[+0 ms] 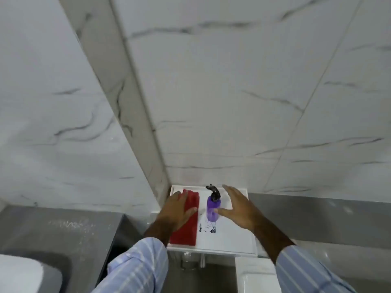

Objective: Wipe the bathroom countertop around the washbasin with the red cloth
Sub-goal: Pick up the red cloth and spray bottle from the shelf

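The folded red cloth [186, 220] lies on the small white corner shelf [232, 240], and the left hand [176, 210] rests flat on it, fingers spread, likely to gather it. The right hand [238, 208] hovers unclenched beside the purple pump bottle [213, 210], probably to steady it

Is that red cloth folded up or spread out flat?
Folded: the red cloth lies as a neat narrow rectangle under the left hand.
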